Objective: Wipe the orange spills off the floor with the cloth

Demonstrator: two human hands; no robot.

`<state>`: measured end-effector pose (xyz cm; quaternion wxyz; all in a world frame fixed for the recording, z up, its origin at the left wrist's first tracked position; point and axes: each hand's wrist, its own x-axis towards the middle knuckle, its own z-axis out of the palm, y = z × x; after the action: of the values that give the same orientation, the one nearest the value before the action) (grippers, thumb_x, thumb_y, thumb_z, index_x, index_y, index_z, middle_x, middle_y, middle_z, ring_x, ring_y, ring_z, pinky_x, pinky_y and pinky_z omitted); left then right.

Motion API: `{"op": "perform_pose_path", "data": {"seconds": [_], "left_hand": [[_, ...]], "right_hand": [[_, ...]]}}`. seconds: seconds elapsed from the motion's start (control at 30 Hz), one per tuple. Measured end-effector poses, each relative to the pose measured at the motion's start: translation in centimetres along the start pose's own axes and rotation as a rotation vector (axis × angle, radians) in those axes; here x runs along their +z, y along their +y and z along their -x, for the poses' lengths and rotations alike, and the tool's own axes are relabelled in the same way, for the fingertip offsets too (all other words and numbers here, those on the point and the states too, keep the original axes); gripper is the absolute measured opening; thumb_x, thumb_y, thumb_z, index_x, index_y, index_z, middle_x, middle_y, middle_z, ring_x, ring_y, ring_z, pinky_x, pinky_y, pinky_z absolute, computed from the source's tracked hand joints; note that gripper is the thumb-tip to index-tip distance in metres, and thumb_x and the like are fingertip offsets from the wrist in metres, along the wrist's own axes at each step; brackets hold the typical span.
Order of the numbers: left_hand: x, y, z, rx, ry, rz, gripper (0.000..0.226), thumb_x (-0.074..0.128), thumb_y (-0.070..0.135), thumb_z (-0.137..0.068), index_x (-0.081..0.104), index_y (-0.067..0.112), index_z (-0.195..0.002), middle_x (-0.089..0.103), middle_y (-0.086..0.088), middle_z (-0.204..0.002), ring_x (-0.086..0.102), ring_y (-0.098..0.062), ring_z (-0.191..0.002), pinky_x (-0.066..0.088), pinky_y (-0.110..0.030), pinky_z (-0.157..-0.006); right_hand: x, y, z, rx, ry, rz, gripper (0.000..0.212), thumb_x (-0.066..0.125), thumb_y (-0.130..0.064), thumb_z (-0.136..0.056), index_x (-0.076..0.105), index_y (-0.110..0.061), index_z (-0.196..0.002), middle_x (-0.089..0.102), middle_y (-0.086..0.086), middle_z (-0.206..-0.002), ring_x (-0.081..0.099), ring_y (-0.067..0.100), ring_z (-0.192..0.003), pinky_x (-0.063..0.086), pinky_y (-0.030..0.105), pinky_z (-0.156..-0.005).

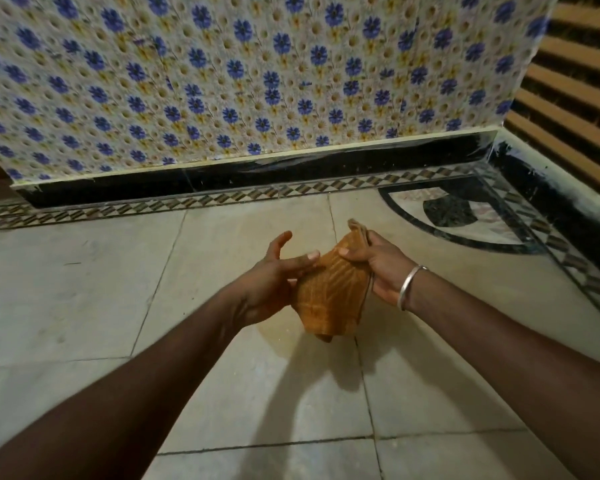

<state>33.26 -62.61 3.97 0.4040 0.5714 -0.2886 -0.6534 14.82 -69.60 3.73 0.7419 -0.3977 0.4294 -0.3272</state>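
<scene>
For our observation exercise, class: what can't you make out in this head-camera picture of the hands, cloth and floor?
Head view: most fingers of the left hand, hidden behind the cloth; its grip is unclear.
Head view: floor under the cloth and right hand, covered by them.
Head view: elbows, cut off by the frame's edges.

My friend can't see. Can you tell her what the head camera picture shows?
A person holds an orange cloth above a pale stone floor: the right hand grips its upper part, and the open left hand rests against its side. Behind stands a wall of blue flower tiles.
</scene>
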Motion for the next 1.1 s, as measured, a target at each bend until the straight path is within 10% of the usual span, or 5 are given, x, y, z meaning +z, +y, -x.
{"op": "perform_pose_path", "data": {"seconds": [0.13, 0.3, 0.53, 0.83, 1.1], "left_hand": [[-0.6, -1.1, -0.6, -0.157, -0.122, 0.093, 0.111, 0.085, 0.057, -0.079, 0.012, 0.045, -0.162, 0.037, -0.022, -0.162, 0.057, -0.048, -0.131, 0.050, -0.066, -0.104], [0.2, -0.9, -1.3, 0.032, 0.024, 0.109, 0.090, 0.082, 0.022, -0.086, 0.031, 0.045, -0.156, 0.047, -0.014, -0.151, 0.055, -0.037, -0.126, 0.049, -0.058, -0.103], [-0.6, -0.2, -1.0, 0.255, 0.173, -0.082, 0.047, 0.077, 0.001, -0.085, 0.073, 0.028, -0.123, 0.060, -0.009, -0.133, 0.055, -0.034, -0.126, 0.056, -0.048, -0.099], [0.2, 0.1, 0.3, 0.527, 0.450, -1.059, 0.037, 0.077, 0.012, -0.090, 0.070, 0.021, -0.125, 0.057, 0.003, -0.116, 0.056, -0.013, -0.106, 0.056, -0.025, -0.086], [-3.3, 3.1, -0.6, 0.501, 0.428, -1.191, 0.017, 0.074, 0.013, -0.094, 0.074, 0.021, -0.108, 0.067, 0.007, -0.100, 0.066, -0.017, -0.101, 0.049, -0.021, -0.074]], "right_hand": [[-0.5, 0.1, 0.0, -0.040, -0.111, -0.036, 0.049, 0.065, -0.002, -0.090, 0.051, -0.018, -0.134, 0.065, 0.014, -0.121, 0.065, 0.031, -0.111, 0.057, 0.043, -0.090], [-1.5, -0.1, 0.1, -0.070, -0.145, 0.019, 0.039, 0.065, -0.003, -0.091, 0.056, -0.026, -0.121, 0.065, 0.011, -0.123, 0.066, 0.028, -0.110, 0.059, 0.040, -0.087], [-2.7, 1.1, -1.0, -0.111, -0.091, 0.312, 0.107, 0.085, 0.001, -0.069, 0.027, -0.045, -0.147, 0.051, -0.002, -0.123, 0.058, 0.027, -0.112, 0.059, 0.043, -0.084], [-1.7, 2.6, -1.5, -0.454, 0.116, 1.043, 0.027, 0.079, -0.016, -0.079, 0.073, -0.025, -0.104, 0.057, 0.000, -0.105, 0.058, 0.017, -0.094, 0.044, 0.015, -0.070], [0.5, 0.1, -3.6, -0.614, 0.000, 1.254, 0.006, 0.075, -0.025, -0.084, 0.071, -0.026, -0.088, 0.065, -0.004, -0.099, 0.062, 0.014, -0.090, 0.056, 0.035, -0.081]]}}
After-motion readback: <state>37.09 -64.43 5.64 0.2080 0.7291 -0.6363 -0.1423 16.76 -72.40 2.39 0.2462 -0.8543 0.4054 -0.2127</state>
